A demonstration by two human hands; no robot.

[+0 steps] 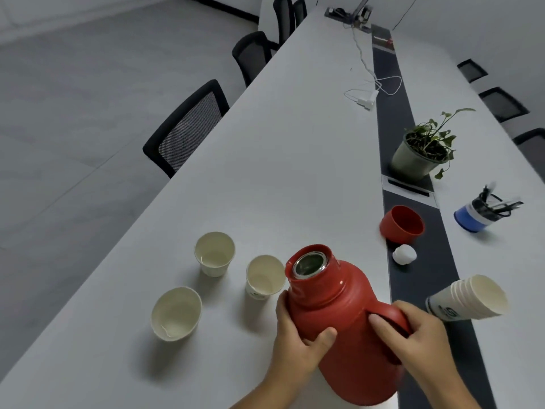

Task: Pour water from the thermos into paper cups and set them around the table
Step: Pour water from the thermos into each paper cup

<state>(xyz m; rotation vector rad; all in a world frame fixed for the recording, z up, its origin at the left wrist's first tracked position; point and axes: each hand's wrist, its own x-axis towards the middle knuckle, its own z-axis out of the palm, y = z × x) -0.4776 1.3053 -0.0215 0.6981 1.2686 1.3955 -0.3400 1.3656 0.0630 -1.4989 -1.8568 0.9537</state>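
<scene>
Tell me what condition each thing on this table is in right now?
Thermos: uncapped, tilted, held by both hands.
Left hand: gripping the thermos body.
Right hand: gripping the handle.
Red cap: off, lying on its side.
White stopper: out, on the table.
Three paper cups: upright, apparently holding water.
Cup stack: nested, lying sideways.

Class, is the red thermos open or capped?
Open: the red thermos shows its bare metal mouth; its red cap lies apart on the table.
</scene>
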